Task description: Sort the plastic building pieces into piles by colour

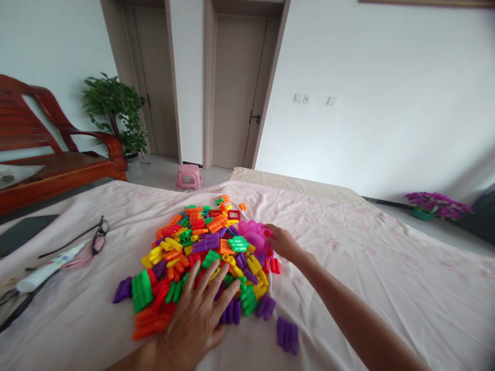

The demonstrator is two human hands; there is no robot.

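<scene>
A heap of bullet-shaped plastic building blocks (207, 242) in red, orange, yellow, green and purple lies on the cloth before me. My left hand (199, 309) rests palm down on the near side of the heap, its fingers spread over green, yellow and purple blocks and gripping none of them. At the heap's right edge, my right hand (284, 242) has its fingers bent at the rim of a pink flower-shaped plastic piece (251, 234). A small red block (267, 233) shows by those fingertips, which are partly hidden. A purple block (287, 335) lies apart at the front right.
A pale floral cloth (348, 278) covers the surface. To the left lie glasses (99, 237), a white tube-like object (48, 268) and a dark flat object (27, 234). Beyond stand a pink stool (189, 176), a wooden bench (73, 162) and a potted plant (114, 111).
</scene>
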